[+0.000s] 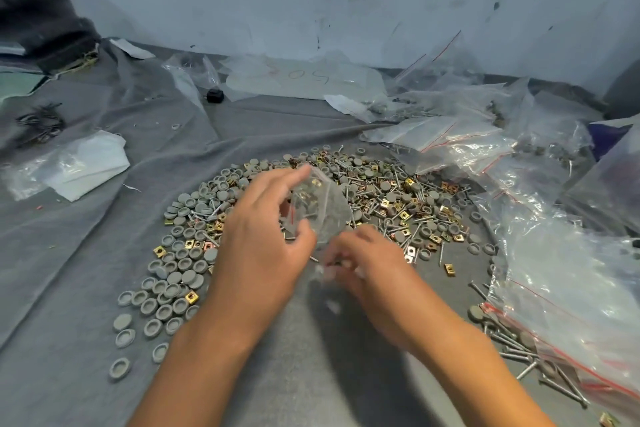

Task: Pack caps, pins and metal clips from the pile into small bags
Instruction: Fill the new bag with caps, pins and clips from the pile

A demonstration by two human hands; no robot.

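A grey cloth (86, 253) covers the surface, with a pile (346, 204) of grey caps, pins and brass clips spread across its middle. Empty bags (561, 274) lie heaped at the right. Above the pile, the left hand (263, 236) pinches a small clear bag (320, 210) between thumb and forefinger. The right hand (360, 263) is blurred just below the bag's mouth, fingers curled; its hold cannot be told.

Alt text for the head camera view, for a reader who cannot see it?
A person's left hand holds a small clear bag above a pile of grey caps, pins and gold metal clips on grey cloth, while the blurred right hand pinches something small below the bag. Clear bags with red strips are heaped to the right.
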